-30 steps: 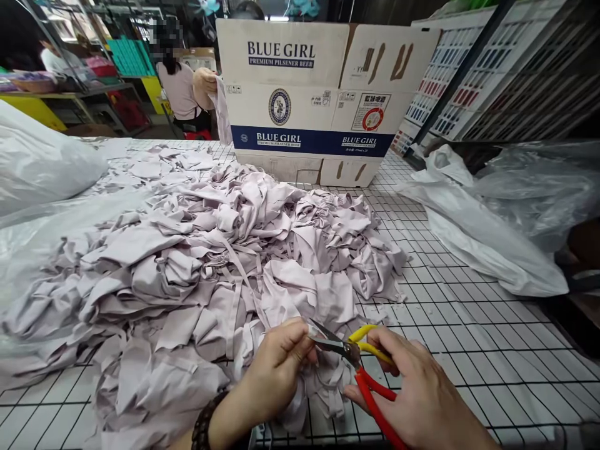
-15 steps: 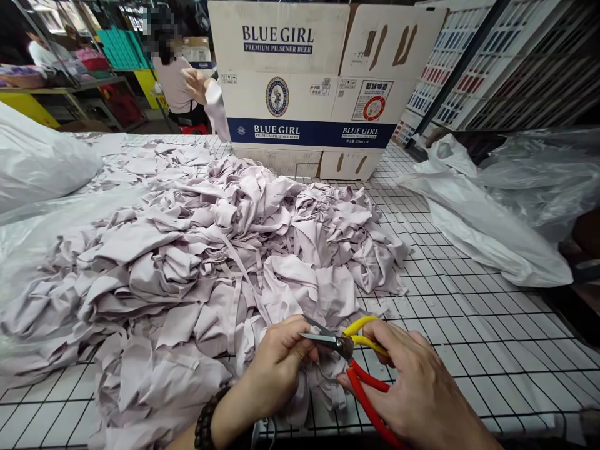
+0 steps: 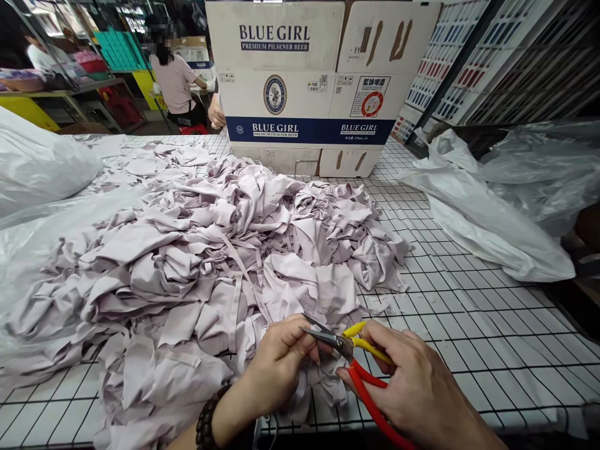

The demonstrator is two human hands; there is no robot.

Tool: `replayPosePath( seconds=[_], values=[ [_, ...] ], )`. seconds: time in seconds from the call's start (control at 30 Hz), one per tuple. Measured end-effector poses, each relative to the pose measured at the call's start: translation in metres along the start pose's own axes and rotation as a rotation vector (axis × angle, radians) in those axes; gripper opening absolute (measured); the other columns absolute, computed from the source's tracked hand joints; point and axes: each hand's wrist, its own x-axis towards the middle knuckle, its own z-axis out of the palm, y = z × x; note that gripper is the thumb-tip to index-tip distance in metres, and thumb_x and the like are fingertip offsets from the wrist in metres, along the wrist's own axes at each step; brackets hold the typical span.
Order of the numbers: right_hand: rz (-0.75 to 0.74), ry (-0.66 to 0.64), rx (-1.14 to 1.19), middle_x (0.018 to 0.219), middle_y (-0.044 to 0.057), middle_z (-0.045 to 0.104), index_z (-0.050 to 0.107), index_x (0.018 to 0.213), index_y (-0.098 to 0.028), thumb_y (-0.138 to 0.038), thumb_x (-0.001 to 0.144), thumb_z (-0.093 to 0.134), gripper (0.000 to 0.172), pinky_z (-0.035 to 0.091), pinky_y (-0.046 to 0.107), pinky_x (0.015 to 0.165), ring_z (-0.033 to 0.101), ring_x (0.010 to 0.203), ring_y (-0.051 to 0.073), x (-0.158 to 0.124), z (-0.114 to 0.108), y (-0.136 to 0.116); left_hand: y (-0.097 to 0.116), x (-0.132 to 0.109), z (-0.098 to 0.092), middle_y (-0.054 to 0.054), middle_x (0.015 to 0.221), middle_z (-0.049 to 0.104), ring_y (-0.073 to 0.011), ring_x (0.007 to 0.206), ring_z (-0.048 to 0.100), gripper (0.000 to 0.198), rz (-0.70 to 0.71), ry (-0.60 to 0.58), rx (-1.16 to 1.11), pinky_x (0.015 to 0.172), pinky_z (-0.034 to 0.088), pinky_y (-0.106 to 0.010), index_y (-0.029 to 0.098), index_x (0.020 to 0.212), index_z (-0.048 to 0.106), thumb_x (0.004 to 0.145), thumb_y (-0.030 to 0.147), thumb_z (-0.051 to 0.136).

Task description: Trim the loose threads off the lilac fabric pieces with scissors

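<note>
Scissors (image 3: 345,345) above the table (image 3: 473,312), at the near right end of the fabric pile (image 3: 187,250); long axis slants, blades slightly parted and aimed at the pile, red and yellow handles running back away from it. Right hand (image 3: 412,372) wraps the handles, thumb and fingers spread by them. Left hand (image 3: 276,359), at the pile's near edge, pinched together, apparently on a fabric scrap (image 3: 328,365) (blades overlap the fingertips). Lower handle end cut off.

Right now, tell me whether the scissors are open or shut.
Slightly open: the scissors in the right hand have their blade tips apart, with a narrow gap showing between them.
</note>
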Motion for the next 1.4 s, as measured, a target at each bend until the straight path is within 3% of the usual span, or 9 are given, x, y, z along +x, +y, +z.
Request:
replayPosePath(
  seconds=[0.3, 0.5, 0.9, 1.0, 1.07, 1.2, 1.3, 1.4],
  values=[
    [-0.016, 0.015, -0.027, 0.05, -0.007, 0.05, 0.043, 0.067, -0.026, -0.043, 0.075, 0.066, 0.029, 0.039, 0.026, 0.048, 0.049, 0.045, 0.014, 0.002, 0.003, 0.001, -0.002, -0.002, -0.001, -0.004, 0.071, 0.062, -0.0156, 0.07, 0.056, 0.042, -0.014, -0.011, -0.006, 0.067, 0.042, -0.024, 0.014, 0.075, 0.069, 0.096, 0.043, 0.047],
    [0.022, -0.052, 0.046, 0.051, -0.008, 0.051, 0.039, 0.066, -0.026, -0.044, 0.076, 0.064, 0.033, 0.038, 0.025, 0.046, 0.048, 0.046, 0.013, 0.002, 0.004, 0.004, 0.0, -0.002, -0.002, -0.004, 0.068, 0.061, -0.0146, 0.065, 0.053, 0.047, -0.037, -0.014, -0.021, 0.065, 0.041, -0.024, 0.014, 0.076, 0.071, 0.094, 0.05, 0.047],
    [0.036, -0.101, 0.142, 0.051, -0.008, 0.041, 0.032, 0.065, -0.025, -0.047, 0.077, 0.065, 0.041, 0.03, 0.024, 0.047, 0.037, 0.047, 0.012, 0.001, 0.009, 0.006, 0.0, -0.004, -0.002, -0.003, 0.066, 0.057, -0.0134, 0.061, 0.047, 0.046, -0.08, -0.041, -0.092, 0.061, 0.039, -0.023, 0.014, 0.076, 0.071, 0.093, 0.051, 0.049],
    [0.131, -0.175, 0.342, 0.052, -0.009, 0.033, 0.029, 0.063, -0.024, -0.045, 0.075, 0.067, 0.045, 0.026, 0.024, 0.046, 0.03, 0.049, 0.01, 0.001, 0.016, 0.01, 0.0, -0.004, -0.002, -0.002, 0.065, 0.055, -0.0125, 0.06, 0.046, 0.045, -0.086, -0.05, -0.09, 0.061, 0.038, -0.023, 0.014, 0.076, 0.071, 0.094, 0.049, 0.048],
    [0.271, -0.23, 0.579, 0.054, -0.009, 0.03, 0.031, 0.064, -0.024, -0.047, 0.077, 0.065, 0.043, 0.025, 0.023, 0.045, 0.028, 0.049, 0.009, 0.0, 0.022, 0.018, 0.0, -0.004, -0.005, -0.002, 0.065, 0.054, -0.0125, 0.061, 0.047, 0.044, -0.08, -0.045, -0.082, 0.061, 0.038, -0.023, 0.014, 0.077, 0.07, 0.094, 0.048, 0.048],
    [0.493, -0.16, 0.982, 0.06, -0.007, 0.036, 0.04, 0.072, -0.024, -0.059, 0.082, 0.057, 0.04, 0.037, 0.024, 0.046, 0.038, 0.05, 0.011, -0.002, 0.035, 0.038, 0.007, -0.008, -0.02, -0.003, 0.067, 0.054, -0.0129, 0.064, 0.049, 0.039, -0.066, 0.028, -0.099, 0.059, 0.037, -0.023, 0.014, 0.077, 0.069, 0.093, 0.045, 0.052],
    [0.504, -0.094, 0.972, 0.072, -0.003, 0.052, 0.047, 0.082, -0.023, -0.06, 0.075, 0.066, 0.043, 0.045, 0.028, 0.054, 0.047, 0.055, 0.012, -0.003, 0.049, 0.035, 0.018, -0.011, -0.035, -0.002, 0.069, 0.052, -0.0107, 0.06, 0.044, 0.035, -0.059, 0.111, -0.168, 0.054, 0.033, -0.021, 0.013, 0.076, 0.068, 0.091, 0.044, 0.058],
    [0.516, -0.011, 0.878, 0.083, 0.0, 0.062, 0.05, 0.094, -0.022, -0.056, 0.062, 0.078, 0.054, 0.049, 0.031, 0.057, 0.054, 0.057, 0.014, 0.001, 0.07, 0.012, 0.028, -0.01, -0.048, -0.001, 0.067, 0.052, -0.0112, 0.059, 0.045, 0.032, -0.002, 0.172, -0.164, 0.055, 0.036, -0.022, 0.014, 0.077, 0.068, 0.09, 0.042, 0.06]
  ],
)
